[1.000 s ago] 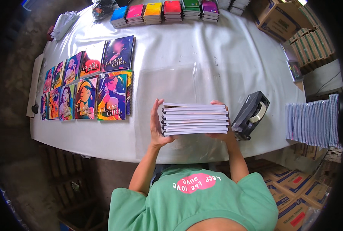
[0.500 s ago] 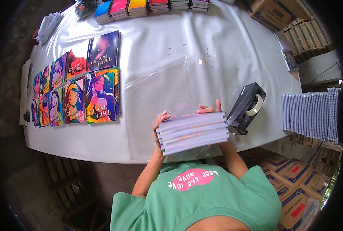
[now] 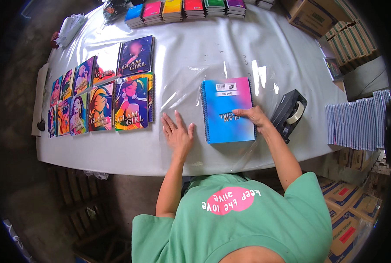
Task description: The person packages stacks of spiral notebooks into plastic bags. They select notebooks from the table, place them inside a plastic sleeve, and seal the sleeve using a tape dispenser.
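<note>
A stack of spiral notebooks (image 3: 228, 98) lies flat in front of me, its blue and pink cover on top and its coil along the left side. Beneath it spreads a clear plastic sheet (image 3: 184, 94). My right hand (image 3: 256, 117) grips the stack at its right edge, thumb on the cover, the other fingers partly hidden. To the left of the stack, my left hand (image 3: 178, 135) rests on the sheet with fingers stretched out, holding nothing. A black tape dispenser (image 3: 286, 117) stands just right of my right forearm.
Rows of notebooks with colourful illustrated covers (image 3: 132, 103) lie on the left of the white-covered table (image 3: 182, 48). Several stacks of plain-coloured notebooks (image 3: 173, 11) line the far edge. Bundled notebooks (image 3: 353, 125) stand at the right, with cardboard boxes (image 3: 316, 17) beyond and below.
The notebook stack has gone from standing on edge between both hands to lying flat, cover up. My left hand has let go and moved left onto the sheet.
</note>
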The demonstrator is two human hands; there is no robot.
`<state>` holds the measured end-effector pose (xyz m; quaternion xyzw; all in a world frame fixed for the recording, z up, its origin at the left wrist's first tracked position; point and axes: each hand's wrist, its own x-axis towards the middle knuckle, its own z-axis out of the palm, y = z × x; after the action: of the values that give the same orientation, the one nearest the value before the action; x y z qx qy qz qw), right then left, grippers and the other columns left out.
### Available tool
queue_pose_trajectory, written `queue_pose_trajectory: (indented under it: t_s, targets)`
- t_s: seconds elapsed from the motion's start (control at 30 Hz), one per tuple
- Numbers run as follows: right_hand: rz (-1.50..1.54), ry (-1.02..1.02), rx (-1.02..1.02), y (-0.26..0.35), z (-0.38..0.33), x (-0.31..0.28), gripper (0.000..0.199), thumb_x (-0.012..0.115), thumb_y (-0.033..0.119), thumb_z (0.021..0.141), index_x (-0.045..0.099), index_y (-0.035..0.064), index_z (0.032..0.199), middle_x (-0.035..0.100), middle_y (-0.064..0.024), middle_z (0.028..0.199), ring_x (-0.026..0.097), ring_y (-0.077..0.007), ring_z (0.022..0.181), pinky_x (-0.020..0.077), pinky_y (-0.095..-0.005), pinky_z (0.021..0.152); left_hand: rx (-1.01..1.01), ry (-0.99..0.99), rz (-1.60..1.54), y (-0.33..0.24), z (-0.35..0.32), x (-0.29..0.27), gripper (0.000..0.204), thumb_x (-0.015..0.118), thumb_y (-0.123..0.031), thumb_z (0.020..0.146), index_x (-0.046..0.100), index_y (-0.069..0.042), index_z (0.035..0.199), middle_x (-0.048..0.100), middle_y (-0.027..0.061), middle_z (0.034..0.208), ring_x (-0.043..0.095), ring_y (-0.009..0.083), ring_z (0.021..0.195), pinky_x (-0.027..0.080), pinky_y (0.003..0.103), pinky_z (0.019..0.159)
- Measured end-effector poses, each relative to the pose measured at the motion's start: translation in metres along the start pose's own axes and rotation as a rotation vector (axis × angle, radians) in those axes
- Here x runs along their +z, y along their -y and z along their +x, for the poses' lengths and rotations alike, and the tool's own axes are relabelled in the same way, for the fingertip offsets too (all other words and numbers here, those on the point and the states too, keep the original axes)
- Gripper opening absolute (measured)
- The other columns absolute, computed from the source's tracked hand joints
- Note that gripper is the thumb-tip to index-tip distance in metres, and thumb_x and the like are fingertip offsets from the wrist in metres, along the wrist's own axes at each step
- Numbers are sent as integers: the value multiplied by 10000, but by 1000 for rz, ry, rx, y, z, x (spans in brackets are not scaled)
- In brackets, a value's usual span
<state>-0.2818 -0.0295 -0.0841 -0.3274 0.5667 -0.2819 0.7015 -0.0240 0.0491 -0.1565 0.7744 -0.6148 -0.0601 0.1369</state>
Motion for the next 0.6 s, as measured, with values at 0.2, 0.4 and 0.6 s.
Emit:
queue_pose_trajectory:
  t_s: [0.2,0.4,0.6]
  targets:
    - [-13,-4,45,-6,8,-1,416,810,185,680,648,-65,971,673,-124,882,660,-167,749,557,-301,681,-2,104,81,-1,-1,-7,673,538,-432,871,319,-100,1414,230,123,1494,128,326,1400,117,573,1080]
    - [-4,-2,30,-6,4,-1,407,804,174,682,648,-67,969,673,-135,887,663,-175,750,558,-302,671,131,-83,-517,-9,22,-55,653,683,-162,794,397,-141,1381,410,128,1328,394,330,1250,370,469,973]
    - [15,5,-13,-10,6,-2,410,803,172,682,647,-67,976,676,-132,897,665,-169,753,559,-299,675,-320,355,-1004,21,65,-68,972,797,-261,706,191,13,1414,667,129,828,649,231,740,485,291,737]
